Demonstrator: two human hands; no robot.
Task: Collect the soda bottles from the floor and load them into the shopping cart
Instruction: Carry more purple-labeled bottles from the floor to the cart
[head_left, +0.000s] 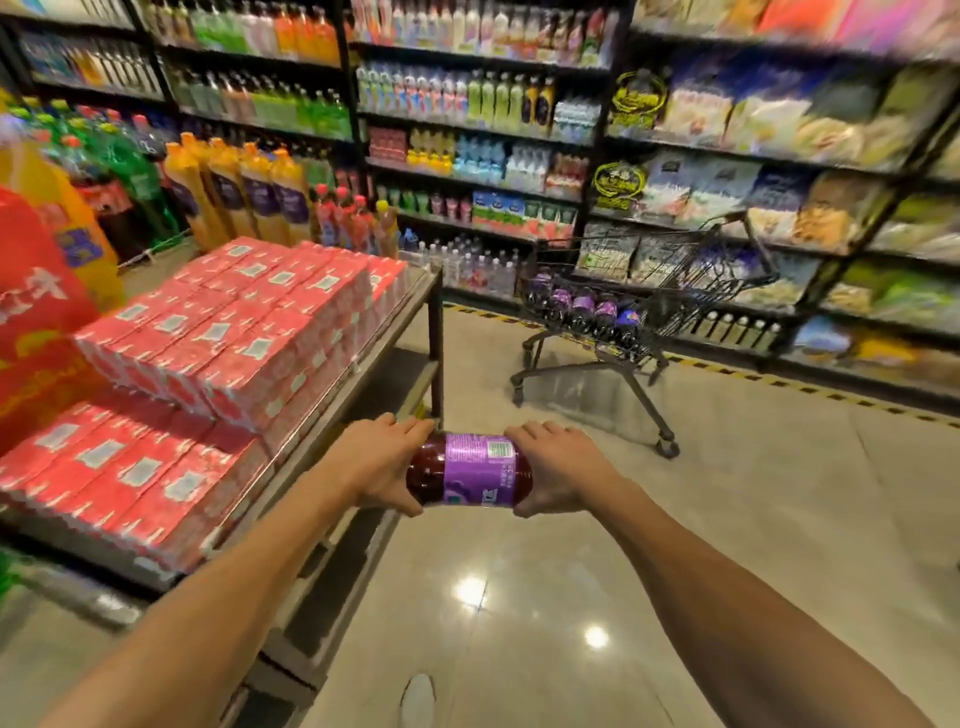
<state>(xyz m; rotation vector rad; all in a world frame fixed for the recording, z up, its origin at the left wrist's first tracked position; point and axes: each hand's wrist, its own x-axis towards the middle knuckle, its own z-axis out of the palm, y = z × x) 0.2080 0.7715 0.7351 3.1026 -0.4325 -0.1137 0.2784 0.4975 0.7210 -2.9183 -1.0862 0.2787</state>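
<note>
— What lies nearest?
— A pale blurred shape (418, 696) at the bottom edge, over the glossy beige tiled floor (753, 519). It is too smeared to name. Two bare forearms reach forward above it.
— And the hands?
— The left hand (382, 462) and the right hand (558, 470) are apart, each clamped on one end of a dark soda bottle with a purple label (470, 470). It lies crosswise in the air between them, off the floor. The palms cover both ends, so cap and base are hidden and I cannot tell which end is which.
— To the left?
— A low grey metal display stand (435, 338) stacked with red-and-white cartons (249, 332). Its near end runs behind the left forearm, and the cartons' print is unreadable.
— Farther off?
— A black wire shopping cart (696, 296) stands well apart from the hands, beside the far shelves. A row of purple-labelled bottles (582, 306) lies in its basket, but the mesh blurs them, so the count is unclear.
— Behind it?
— Dark store shelves (467, 122) of drinks and snack bags, all smeared, worst at the right edge.
</note>
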